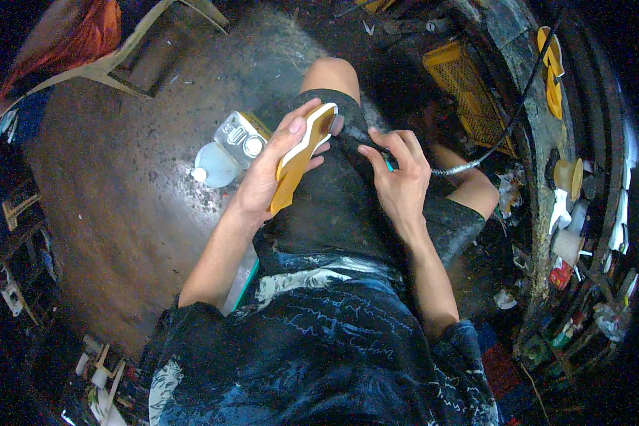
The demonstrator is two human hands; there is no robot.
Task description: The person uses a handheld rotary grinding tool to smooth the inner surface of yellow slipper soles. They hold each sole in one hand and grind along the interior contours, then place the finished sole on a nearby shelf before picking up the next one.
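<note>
My left hand (pixel 264 170) is wrapped round a yellow shoe sole (pixel 295 167) with a white rim and a brown patch near its far end. The sole stands tilted on edge above my thigh. My right hand (pixel 403 174) grips a dark handheld rotary grinder (pixel 362 135) between thumb and fingers. Its rounded grinding head (pixel 337 126) is right beside the sole's far end; whether they touch I cannot tell. A flexible metal-sleeved shaft (pixel 454 170) runs from my right hand toward the right.
A translucent plastic jug (pixel 216 167) and a rectangular tin (pixel 231 135) stand on the floor to the left. At the back left is a plastic chair (pixel 113 71) with red cloth. A yellow crate (pixel 468 96) and a cluttered bench (pixel 547 192) with another yellow sole (pixel 552 78) lie right.
</note>
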